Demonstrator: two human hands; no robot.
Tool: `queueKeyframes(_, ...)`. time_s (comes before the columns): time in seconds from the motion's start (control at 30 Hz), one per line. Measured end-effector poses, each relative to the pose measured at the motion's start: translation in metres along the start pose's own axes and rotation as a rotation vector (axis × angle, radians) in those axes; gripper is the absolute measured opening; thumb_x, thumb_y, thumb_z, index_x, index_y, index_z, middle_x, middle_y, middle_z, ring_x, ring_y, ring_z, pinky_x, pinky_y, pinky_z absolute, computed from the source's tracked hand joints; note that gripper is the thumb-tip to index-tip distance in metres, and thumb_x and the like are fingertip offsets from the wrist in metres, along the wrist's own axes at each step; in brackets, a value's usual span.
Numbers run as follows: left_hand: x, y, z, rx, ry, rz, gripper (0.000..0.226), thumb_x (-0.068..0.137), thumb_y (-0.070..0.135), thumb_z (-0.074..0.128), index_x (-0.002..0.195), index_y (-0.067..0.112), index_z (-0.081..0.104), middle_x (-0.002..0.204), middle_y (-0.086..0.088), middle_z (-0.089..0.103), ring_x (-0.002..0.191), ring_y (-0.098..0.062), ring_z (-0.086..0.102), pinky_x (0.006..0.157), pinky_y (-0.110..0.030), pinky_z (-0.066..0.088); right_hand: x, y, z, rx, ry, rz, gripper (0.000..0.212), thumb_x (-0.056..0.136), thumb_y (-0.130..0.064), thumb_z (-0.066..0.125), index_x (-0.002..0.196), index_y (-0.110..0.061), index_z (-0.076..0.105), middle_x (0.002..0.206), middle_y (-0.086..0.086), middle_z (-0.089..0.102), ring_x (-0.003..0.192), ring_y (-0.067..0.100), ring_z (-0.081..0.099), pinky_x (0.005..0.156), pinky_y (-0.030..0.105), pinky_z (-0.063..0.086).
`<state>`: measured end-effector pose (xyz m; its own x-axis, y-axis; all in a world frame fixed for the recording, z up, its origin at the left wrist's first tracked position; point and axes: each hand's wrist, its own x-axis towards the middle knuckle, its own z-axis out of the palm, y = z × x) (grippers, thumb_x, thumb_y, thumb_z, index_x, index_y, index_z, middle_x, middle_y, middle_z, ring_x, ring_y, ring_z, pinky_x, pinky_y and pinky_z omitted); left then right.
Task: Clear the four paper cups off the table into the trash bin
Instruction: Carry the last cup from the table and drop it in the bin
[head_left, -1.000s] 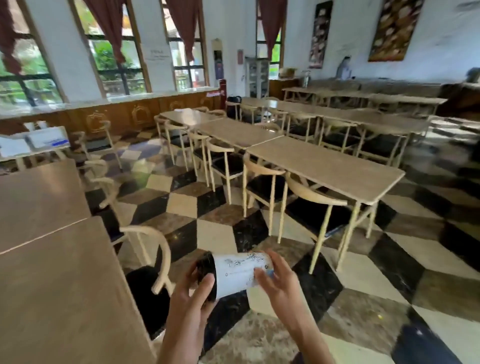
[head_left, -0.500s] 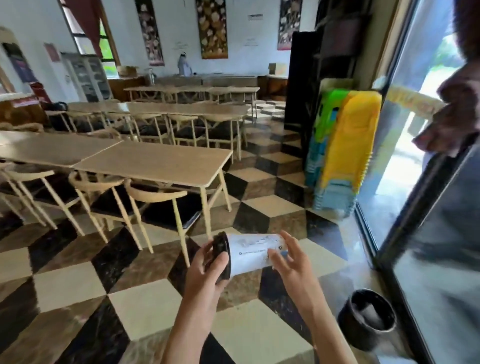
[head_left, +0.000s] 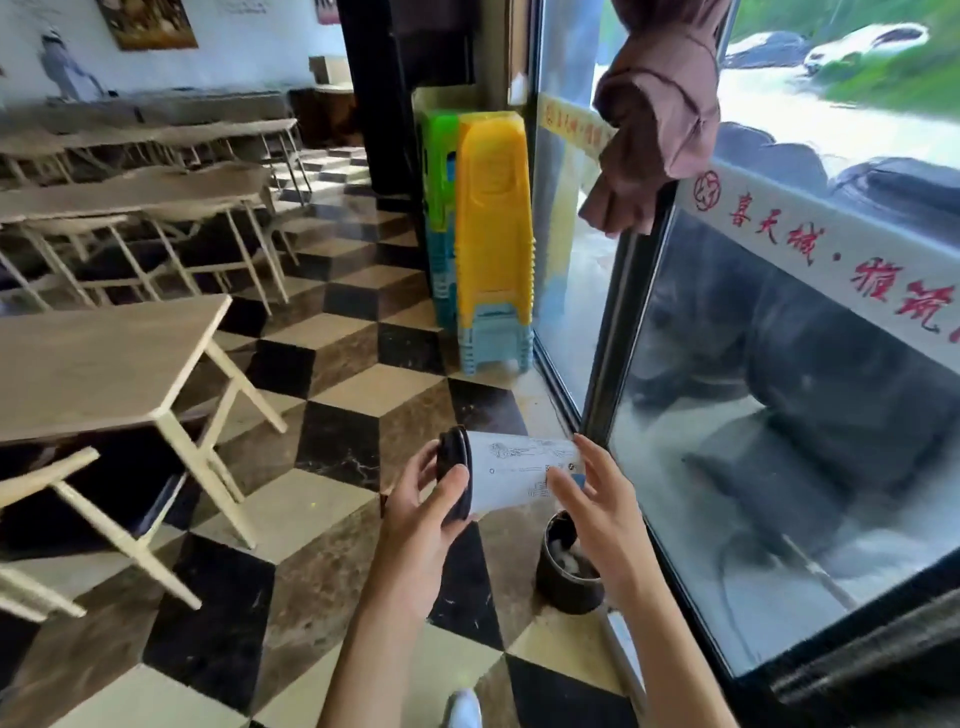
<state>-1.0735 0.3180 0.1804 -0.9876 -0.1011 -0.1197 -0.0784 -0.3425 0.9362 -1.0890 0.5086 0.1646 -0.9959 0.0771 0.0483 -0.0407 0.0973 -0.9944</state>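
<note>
I hold a white printed paper cup (head_left: 511, 475) with a black lid on its side, at chest height. My left hand (head_left: 426, 506) grips the lid end, thumb and fingers wrapped round it. My right hand (head_left: 592, 499) holds the cup's other end with spread fingers. A small dark round trash bin (head_left: 563, 569) stands on the floor by the glass door, just below and behind my right hand, with pale rubbish inside. Whether more cups are nested in the one I hold, I cannot tell.
A wooden table (head_left: 98, 364) with pale legs and chairs stands at left. Stacked yellow, green and blue plastic stools (head_left: 491, 244) lean by the door frame. The glass door (head_left: 779, 415) fills the right; another person's sleeved hand (head_left: 644, 150) rests on it.
My view has swung right from the dining tables to the glass door. The trash bin now lies right under my hands. Both hands keep the same hold on the cup.
</note>
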Motion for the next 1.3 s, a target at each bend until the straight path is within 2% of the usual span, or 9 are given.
queueKeyframes(0.13,0.075,-0.022,0.030,0.007,-0.104,-0.033,0.056,0.081,0.032,0.072,0.134,0.025,0.058,0.135,-0.009,0.065,0.114,-0.016,0.070,0.101,-0.046,0.054,0.058,0.018,-0.020,-0.016,0.118,0.054,0.072,0.083,-0.051,0.066,0.145,-0.021,0.044,0.136,0.000,0.059,0.113,0.008,0.064,0.082,0.019,0.055)
queueKeyframes(0.3,0.180,-0.050,0.062,0.025,-0.252,-0.123,0.051,0.084,0.032,0.073,0.132,0.026,0.060,0.135,-0.010,0.066,0.119,-0.019,0.067,0.099,-0.041,0.053,0.140,0.041,-0.041,-0.040,0.247,0.151,0.061,0.088,-0.038,0.067,0.143,-0.021,0.046,0.129,0.003,0.063,0.114,0.022,0.064,0.098,0.050,0.052)
queueKeyframes(0.47,0.276,-0.074,0.089,0.044,-0.342,-0.227,0.061,0.075,0.040,0.079,0.132,0.027,0.061,0.138,-0.011,0.063,0.124,-0.023,0.064,0.104,-0.044,0.052,0.219,0.071,-0.058,-0.105,0.333,0.172,0.032,0.092,-0.026,0.065,0.114,-0.046,0.053,0.114,-0.014,0.066,0.102,0.002,0.067,0.085,0.024,0.056)
queueKeyframes(0.57,0.318,-0.099,0.100,0.092,-0.337,-0.277,0.063,0.076,0.042,0.078,0.134,0.027,0.058,0.140,-0.008,0.062,0.126,-0.024,0.062,0.109,-0.049,0.046,0.255,0.093,-0.067,-0.104,0.354,0.241,0.039,0.093,-0.025,0.064,0.128,-0.035,0.051,0.117,-0.011,0.066,0.106,0.007,0.067,0.093,0.035,0.056)
queueKeyframes(0.73,0.364,-0.165,0.107,0.206,-0.274,-0.370,0.082,0.071,0.048,0.078,0.144,0.027,0.046,0.138,0.000,0.062,0.117,-0.010,0.066,0.102,-0.037,0.046,0.298,0.162,-0.084,-0.100,0.340,0.370,0.057,0.093,-0.028,0.064,0.145,-0.018,0.043,0.131,0.005,0.061,0.116,0.021,0.063,0.101,0.049,0.049)
queueKeyframes(0.93,0.389,-0.285,0.092,0.299,-0.172,-0.475,0.067,0.069,0.045,0.078,0.130,0.024,0.059,0.115,0.014,0.075,0.109,-0.005,0.068,0.080,-0.020,0.052,0.308,0.291,-0.097,-0.115,0.252,0.514,0.057,0.093,-0.032,0.062,0.145,-0.025,0.041,0.141,-0.004,0.054,0.124,0.013,0.055,0.103,0.043,0.048)
queueKeyframes(1.03,0.390,-0.359,0.076,0.318,-0.120,-0.552,0.058,0.075,0.036,0.076,0.129,0.021,0.061,0.114,0.007,0.075,0.105,-0.004,0.069,0.073,-0.016,0.053,0.300,0.367,-0.100,-0.137,0.230,0.599,0.056,0.093,-0.034,0.061,0.145,-0.030,0.040,0.144,-0.013,0.049,0.120,0.001,0.053,0.099,0.031,0.048)
queueKeyframes(1.2,0.394,-0.482,0.049,0.393,-0.104,-0.657,0.051,0.087,0.026,0.074,0.135,0.016,0.059,0.126,-0.001,0.071,0.122,-0.017,0.064,0.086,-0.023,0.053,0.285,0.490,-0.101,-0.170,0.236,0.722,0.057,0.094,-0.032,0.059,0.147,-0.025,0.039,0.142,-0.010,0.048,0.123,0.008,0.050,0.102,0.030,0.042)
queueKeyframes(1.3,0.399,-0.538,0.036,0.437,-0.088,-0.716,0.042,0.096,0.018,0.064,0.138,0.015,0.056,0.129,0.001,0.068,0.125,-0.016,0.062,0.101,-0.031,0.050,0.275,0.552,-0.097,-0.149,0.244,0.809,0.058,0.094,-0.032,0.059,0.147,-0.025,0.037,0.130,-0.011,0.048,0.111,0.006,0.053,0.092,0.024,0.044)
